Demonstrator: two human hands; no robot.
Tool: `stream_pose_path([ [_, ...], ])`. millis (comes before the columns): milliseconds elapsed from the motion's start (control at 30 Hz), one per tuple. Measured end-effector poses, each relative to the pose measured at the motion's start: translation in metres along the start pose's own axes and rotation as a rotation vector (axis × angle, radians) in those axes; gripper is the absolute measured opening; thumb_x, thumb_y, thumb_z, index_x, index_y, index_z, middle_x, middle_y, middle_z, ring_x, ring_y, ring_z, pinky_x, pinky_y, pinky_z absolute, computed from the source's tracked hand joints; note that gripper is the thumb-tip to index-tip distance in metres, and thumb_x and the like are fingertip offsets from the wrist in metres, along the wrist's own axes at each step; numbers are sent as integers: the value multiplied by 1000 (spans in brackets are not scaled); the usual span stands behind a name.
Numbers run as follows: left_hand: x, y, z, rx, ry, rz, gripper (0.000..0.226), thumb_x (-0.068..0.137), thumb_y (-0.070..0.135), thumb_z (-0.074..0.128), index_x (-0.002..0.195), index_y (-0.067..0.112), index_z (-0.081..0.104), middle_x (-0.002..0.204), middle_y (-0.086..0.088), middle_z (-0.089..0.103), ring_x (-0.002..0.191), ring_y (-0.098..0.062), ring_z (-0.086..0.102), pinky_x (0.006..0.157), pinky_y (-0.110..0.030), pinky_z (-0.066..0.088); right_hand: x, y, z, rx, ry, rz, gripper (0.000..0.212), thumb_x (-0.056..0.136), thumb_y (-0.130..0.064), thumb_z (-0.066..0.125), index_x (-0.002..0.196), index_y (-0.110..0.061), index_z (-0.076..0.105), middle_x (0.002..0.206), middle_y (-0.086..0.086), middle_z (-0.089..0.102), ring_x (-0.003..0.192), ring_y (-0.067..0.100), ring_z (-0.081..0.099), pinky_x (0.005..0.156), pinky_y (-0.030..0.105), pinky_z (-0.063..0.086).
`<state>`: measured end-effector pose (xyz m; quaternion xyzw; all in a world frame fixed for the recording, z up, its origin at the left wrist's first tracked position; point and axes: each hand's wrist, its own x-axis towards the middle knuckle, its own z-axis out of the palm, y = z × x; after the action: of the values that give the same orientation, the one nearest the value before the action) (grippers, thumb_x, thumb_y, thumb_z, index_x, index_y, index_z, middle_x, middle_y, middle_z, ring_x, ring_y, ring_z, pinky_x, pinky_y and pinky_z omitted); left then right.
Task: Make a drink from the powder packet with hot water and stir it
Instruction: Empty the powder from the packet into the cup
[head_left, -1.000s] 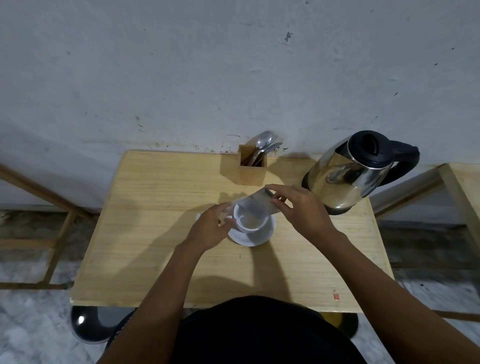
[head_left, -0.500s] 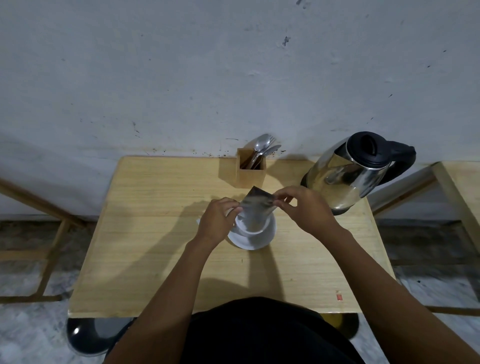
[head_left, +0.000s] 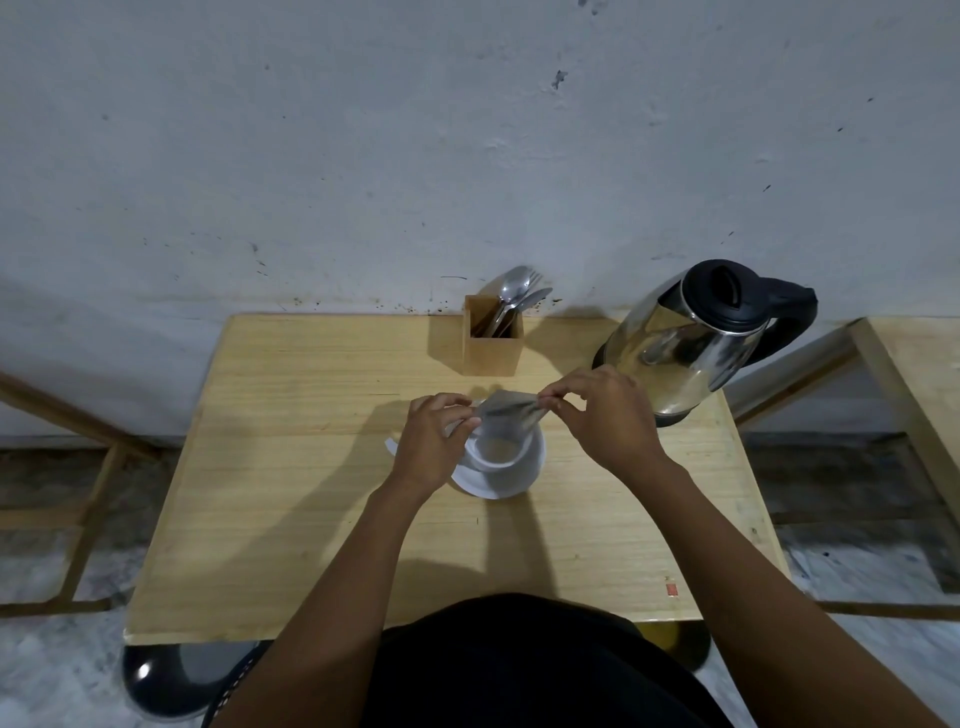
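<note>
A white cup (head_left: 501, 453) stands on a white saucer (head_left: 511, 480) in the middle of the wooden table (head_left: 311, 467). Pale powder lies in the bottom of the cup. A silvery powder packet (head_left: 506, 410) hangs upended right over the cup. My left hand (head_left: 434, 441) pinches the packet's left corner and my right hand (head_left: 605, 415) pinches its right corner. A steel kettle (head_left: 691, 343) with a black lid and handle sits at the back right, just behind my right hand.
A small wooden box (head_left: 493, 345) with spoons and a fork (head_left: 514, 291) stands at the back centre against the grey wall. Another wooden table edge (head_left: 914, 384) shows at the right. Wooden frames and a stone floor lie to the left.
The packet went from tilted over the cup in my right hand to held upended by both hands. My left hand left the cup's side and took the packet's left corner.
</note>
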<state>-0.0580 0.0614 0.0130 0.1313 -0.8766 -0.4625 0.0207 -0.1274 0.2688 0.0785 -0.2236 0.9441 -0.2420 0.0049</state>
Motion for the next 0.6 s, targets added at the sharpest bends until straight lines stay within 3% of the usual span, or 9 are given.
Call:
stream_pose_path([
  [167, -2, -1, 0, 14, -4, -20, 18, 88, 24, 62, 97, 14, 74, 121, 0, 61, 117, -22, 39, 96, -27, 31, 1, -3, -1, -28, -73, -23, 9, 88, -41, 66, 90, -38, 75, 96, -19, 70, 89, 4, 46, 83, 32, 29],
  [300, -5, -1, -2, -68, -36, -58, 18, 88, 29, 62, 100, 20, 72, 130, 13, 48, 119, -10, 28, 100, -27, 25, 2, -6, -3, -70, -42, -46, 9, 89, -40, 66, 88, -38, 75, 94, -18, 70, 97, 10, 54, 84, 33, 31],
  [600, -4, 1, -2, -24, 23, -26, 16, 88, 24, 63, 94, 16, 75, 126, 4, 60, 120, -18, 37, 95, -22, 26, 6, -15, -1, -138, -13, -115, 11, 89, -39, 65, 86, -37, 75, 92, -17, 71, 95, 13, 58, 85, 37, 33],
])
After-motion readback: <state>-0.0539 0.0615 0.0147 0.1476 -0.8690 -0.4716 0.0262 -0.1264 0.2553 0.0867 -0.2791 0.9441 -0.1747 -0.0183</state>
